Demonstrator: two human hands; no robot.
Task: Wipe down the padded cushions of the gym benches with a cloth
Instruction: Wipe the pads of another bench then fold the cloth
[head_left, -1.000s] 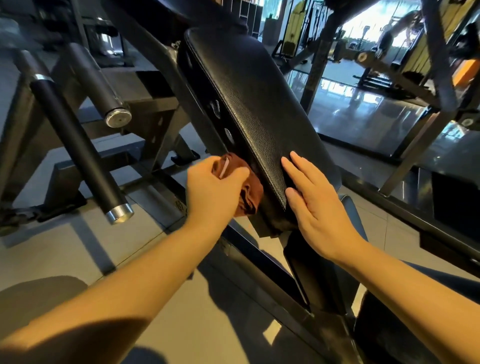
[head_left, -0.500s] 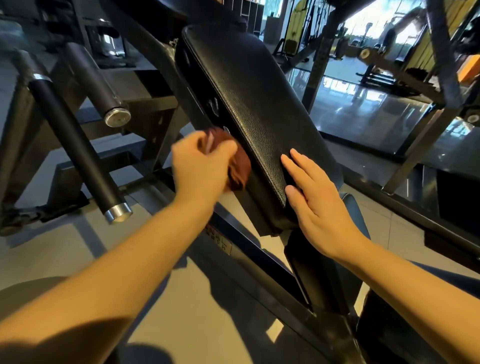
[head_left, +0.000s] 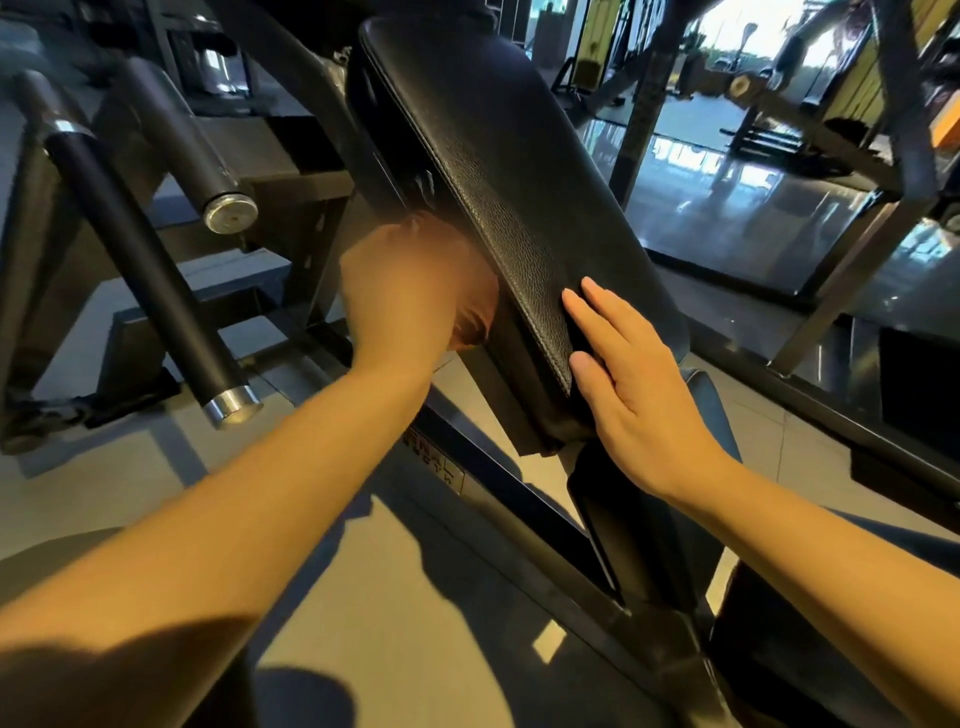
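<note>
Grips blurred cloth (head_left: 470, 325) in left hand (head_left: 402, 291), fingers curled, against pad (head_left: 519, 156) side. Rests right hand (head_left: 641, 400) flat on pad face, fingers straight.

Small lettered plate (head_left: 445, 470) on the bench frame (head_left: 519, 505), text partly hidden, illegible.
</note>
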